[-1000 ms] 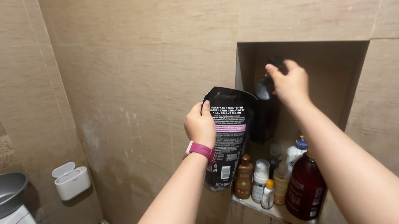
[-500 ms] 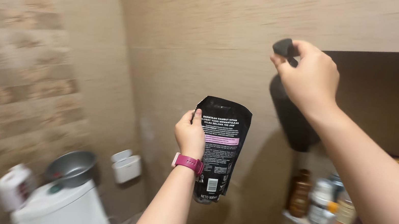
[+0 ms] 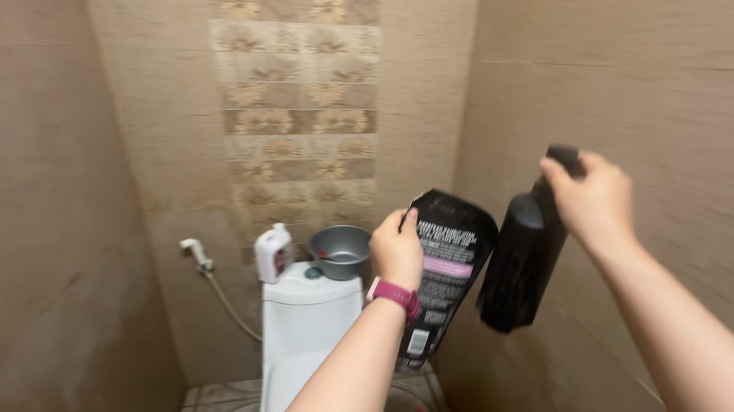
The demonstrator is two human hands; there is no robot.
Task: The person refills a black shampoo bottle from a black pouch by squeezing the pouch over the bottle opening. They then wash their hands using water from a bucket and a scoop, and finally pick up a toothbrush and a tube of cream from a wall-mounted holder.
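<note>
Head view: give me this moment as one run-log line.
left hand: holds black pouch upright | right hand: holds black bottle by its top, hanging beside pouch | behind: toilet, grey bowl on tank

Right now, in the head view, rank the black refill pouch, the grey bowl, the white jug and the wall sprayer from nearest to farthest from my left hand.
1. Black refill pouch: held in the left hand.
2. Grey bowl: just left of that hand, on the toilet tank.
3. White jug: further left on the tank, beside the bowl.
4. Wall sprayer: farthest left, against the wall.
</note>
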